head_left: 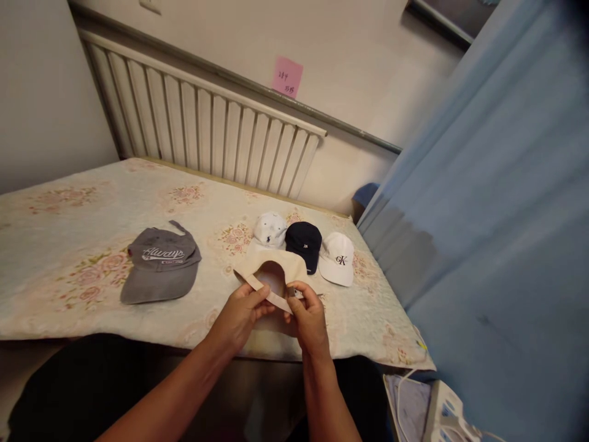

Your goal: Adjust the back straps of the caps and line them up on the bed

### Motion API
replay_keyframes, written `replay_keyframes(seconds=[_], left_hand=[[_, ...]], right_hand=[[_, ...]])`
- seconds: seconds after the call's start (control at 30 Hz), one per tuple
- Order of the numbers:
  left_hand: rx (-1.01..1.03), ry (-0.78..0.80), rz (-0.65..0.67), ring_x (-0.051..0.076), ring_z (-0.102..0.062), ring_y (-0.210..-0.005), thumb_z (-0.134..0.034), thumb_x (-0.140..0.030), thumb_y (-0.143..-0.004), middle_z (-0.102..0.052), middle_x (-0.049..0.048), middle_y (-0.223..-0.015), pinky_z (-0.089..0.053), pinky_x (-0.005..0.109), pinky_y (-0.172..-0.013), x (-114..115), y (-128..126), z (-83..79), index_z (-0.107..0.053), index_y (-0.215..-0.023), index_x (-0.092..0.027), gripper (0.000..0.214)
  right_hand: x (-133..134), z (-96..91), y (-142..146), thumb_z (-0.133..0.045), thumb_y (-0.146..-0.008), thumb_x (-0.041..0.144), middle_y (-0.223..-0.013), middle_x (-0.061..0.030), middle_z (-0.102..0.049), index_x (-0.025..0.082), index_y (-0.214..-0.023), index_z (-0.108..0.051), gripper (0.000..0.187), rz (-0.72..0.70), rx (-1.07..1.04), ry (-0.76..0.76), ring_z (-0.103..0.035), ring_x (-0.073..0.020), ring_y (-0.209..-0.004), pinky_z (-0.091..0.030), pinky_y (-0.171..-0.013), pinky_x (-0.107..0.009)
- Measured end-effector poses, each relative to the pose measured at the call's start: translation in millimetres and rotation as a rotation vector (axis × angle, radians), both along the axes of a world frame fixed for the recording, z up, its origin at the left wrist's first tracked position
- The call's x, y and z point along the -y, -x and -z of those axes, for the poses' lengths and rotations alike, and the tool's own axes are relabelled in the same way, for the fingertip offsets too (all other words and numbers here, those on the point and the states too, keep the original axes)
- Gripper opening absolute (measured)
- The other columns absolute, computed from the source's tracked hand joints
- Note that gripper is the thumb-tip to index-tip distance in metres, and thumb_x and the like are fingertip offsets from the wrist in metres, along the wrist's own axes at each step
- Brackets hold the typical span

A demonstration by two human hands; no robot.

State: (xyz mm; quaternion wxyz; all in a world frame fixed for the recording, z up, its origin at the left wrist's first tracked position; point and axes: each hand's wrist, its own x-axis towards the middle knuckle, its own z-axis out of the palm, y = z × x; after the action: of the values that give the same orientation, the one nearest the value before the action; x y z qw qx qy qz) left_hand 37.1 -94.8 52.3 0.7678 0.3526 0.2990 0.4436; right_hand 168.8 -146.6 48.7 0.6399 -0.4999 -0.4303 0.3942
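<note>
A cream baseball cap [289,263] is held up over the near edge of the bed, its back opening and strap turned towards me. My left hand [246,310] pinches the strap on the left side of the opening. On the right, my right hand [308,313] grips the strap end near a small metal buckle [297,293]. Just behind the held cap lie a white cap with a small dark logo [269,229], a black cap [304,240] and a white cap with dark lettering [339,261]. Farther left rests a grey cap [161,264] with white script, its loose strap sticking up.
A flowered cover [221,212] lies over the bed. Along the wall runs a white radiator [207,129], with a pink note [288,77] above it. A blue curtain [483,245] hangs at the right. Low on the right sits a white box with cables [444,411].
</note>
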Motion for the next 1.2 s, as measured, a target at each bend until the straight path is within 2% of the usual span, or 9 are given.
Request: replay_keyframes(seconds=[0.17, 0.27, 0.33, 0.47, 0.57, 0.73, 0.87, 1.0, 1.2], left_hand=[[-0.342, -0.216, -0.176, 0.009, -0.050, -0.058, -0.065, -0.035, -0.074, -0.052, -0.0045, -0.062, -0.042, 0.022, -0.056, 11.9, 18.5, 5.0, -0.055, -0.076, -0.016, 0.021], [-0.547, -0.501, -0.297, 0.011, -0.050, -0.060, -0.059, -0.031, -0.079, -0.052, -0.0036, -0.064, -0.042, 0.023, -0.057, 22.4, 26.2, 2.8, -0.055, -0.078, -0.018, 0.013], [-0.630, -0.735, -0.356, 0.013, -0.054, -0.069, -0.055, -0.027, -0.082, -0.056, -0.0005, -0.075, -0.044, 0.025, -0.063, 28.0, 27.0, -1.3, -0.056, -0.083, -0.019, 0.008], [-0.758, -1.119, -0.318, 0.017, -0.057, -0.096, -0.047, -0.020, -0.086, -0.058, 0.0080, -0.111, -0.047, 0.028, -0.079, 30.0, 19.1, -7.3, -0.055, -0.104, -0.019, 0.019], [-0.902, -1.251, -0.226, 0.020, -0.056, -0.106, -0.044, -0.017, -0.087, -0.056, 0.0101, -0.120, -0.046, 0.031, -0.083, 26.1, 11.4, -7.2, -0.052, -0.111, -0.018, 0.026], [-1.046, -1.217, -0.072, 0.018, -0.059, -0.082, -0.043, -0.020, -0.088, -0.060, 0.0052, -0.089, -0.046, 0.029, -0.070, 22.2, 7.2, -7.6, -0.057, -0.095, -0.018, 0.017], [-1.056, -1.158, -0.029, 0.016, -0.055, -0.075, -0.039, -0.025, -0.089, -0.055, 0.0035, -0.082, -0.043, 0.028, -0.066, 20.5, 7.8, -8.4, -0.058, -0.081, -0.019, 0.021], [-0.905, -1.037, 0.015, 0.015, -0.052, -0.074, -0.042, -0.028, -0.088, -0.052, 0.0016, -0.076, -0.040, 0.027, -0.067, 16.3, 8.8, -9.9, -0.056, -0.071, -0.019, 0.024], [-0.617, -0.655, 0.148, 0.011, -0.042, -0.058, -0.051, -0.041, -0.082, -0.046, -0.0042, -0.062, -0.033, 0.023, -0.054, 12.2, 10.7, -14.5, -0.057, -0.071, -0.019, 0.026]], right_hand=[[0.5, 0.6, -1.0, -0.059, -0.075, 0.020, -0.051, 0.0080, -0.055, 0.021, -0.094, -0.060, 0.019, 0.005, -0.005, 0.031, -0.046, -0.0060, -0.042, -0.036, -0.044, -0.017], [0.8, 1.1, -0.2, -0.058, -0.076, 0.020, -0.050, 0.0079, -0.054, 0.021, -0.095, -0.060, 0.019, -0.001, 0.005, 0.040, -0.046, -0.0063, -0.043, -0.036, -0.045, -0.017], [1.1, 0.1, 1.1, -0.058, -0.076, 0.020, -0.052, 0.0077, -0.054, 0.021, -0.095, -0.060, 0.019, -0.012, 0.009, 0.043, -0.046, -0.0061, -0.043, -0.036, -0.045, -0.017], [2.0, -3.0, 4.1, -0.059, -0.076, 0.020, -0.061, 0.0065, -0.057, 0.022, -0.094, -0.060, 0.019, -0.050, -0.003, 0.037, -0.047, -0.0055, -0.045, -0.038, -0.046, -0.017], [2.6, -3.9, 5.5, -0.059, -0.074, 0.019, -0.061, 0.0067, -0.056, 0.022, -0.093, -0.061, 0.020, -0.055, -0.009, 0.036, -0.047, -0.0058, -0.045, -0.038, -0.046, -0.018], [3.3, -1.4, 5.3, -0.060, -0.072, 0.019, -0.060, 0.0061, -0.056, 0.021, -0.092, -0.061, 0.020, -0.043, -0.012, 0.048, -0.045, -0.0062, -0.044, -0.036, -0.044, -0.018], [2.9, 2.4, 2.5, -0.061, -0.072, 0.020, -0.061, 0.0053, -0.057, 0.021, -0.093, -0.061, 0.021, -0.051, -0.047, 0.036, -0.046, -0.0067, -0.047, -0.038, -0.048, -0.018], [1.2, 3.3, 0.2, -0.065, -0.072, 0.022, -0.065, 0.0057, -0.050, 0.021, -0.091, -0.061, 0.019, -0.097, -0.304, -0.068, -0.044, -0.0061, -0.052, -0.037, -0.050, -0.017], [1.7, -1.9, 2.7, -0.070, -0.071, 0.023, -0.069, 0.0052, -0.045, 0.022, -0.089, -0.057, 0.022, -0.218, -0.684, -0.128, -0.046, -0.0081, -0.062, -0.041, -0.057, -0.019]])
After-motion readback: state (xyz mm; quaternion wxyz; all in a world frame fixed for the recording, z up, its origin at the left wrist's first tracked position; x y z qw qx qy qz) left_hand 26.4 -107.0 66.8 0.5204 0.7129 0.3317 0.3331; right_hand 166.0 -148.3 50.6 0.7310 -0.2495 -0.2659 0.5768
